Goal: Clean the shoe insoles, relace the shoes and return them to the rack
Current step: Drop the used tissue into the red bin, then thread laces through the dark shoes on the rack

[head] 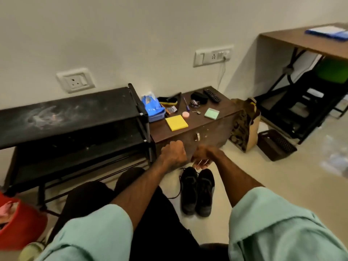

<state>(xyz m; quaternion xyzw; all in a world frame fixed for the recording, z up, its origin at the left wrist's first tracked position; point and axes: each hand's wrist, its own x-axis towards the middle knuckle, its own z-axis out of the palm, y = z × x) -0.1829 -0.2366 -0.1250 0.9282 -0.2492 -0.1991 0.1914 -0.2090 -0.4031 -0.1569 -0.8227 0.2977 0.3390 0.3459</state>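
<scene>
Nearest the lens are two pale green sleeves (90, 228), one on each forearm, with dark-trousered knees (88, 194) between and below them. At far left a red bucket (22, 223) sits on the floor, holding something pink. Above it stands the black shoe rack (69, 117), its top shelf dusty and streaked with pale smudges, the lower shelves dark. The left hand (174, 154) is raised in front of the rack's right post, fingers curled into a closed fist; whether it pinches anything cannot be told. Just right of it the right hand (204, 157) is blurred, palm partly up, fingers loosely spread and holding nothing that can be seen. Directly below both hands the pair of black shoes (196, 193) rests on the pale floor, side by side and touching, toes pointing toward the camera, a loose black lace (178, 191) trailing off the left one. Behind the hands is a brown cabinet (211, 132) carrying a yellow pad (176, 123), a pink disc (185, 114), a green pad (211, 113), a shoe brush (167, 101) and a remote (211, 95). Farther right stand a paper bag (244, 127), a dark basket (275, 145) and a desk (308, 42).
</scene>
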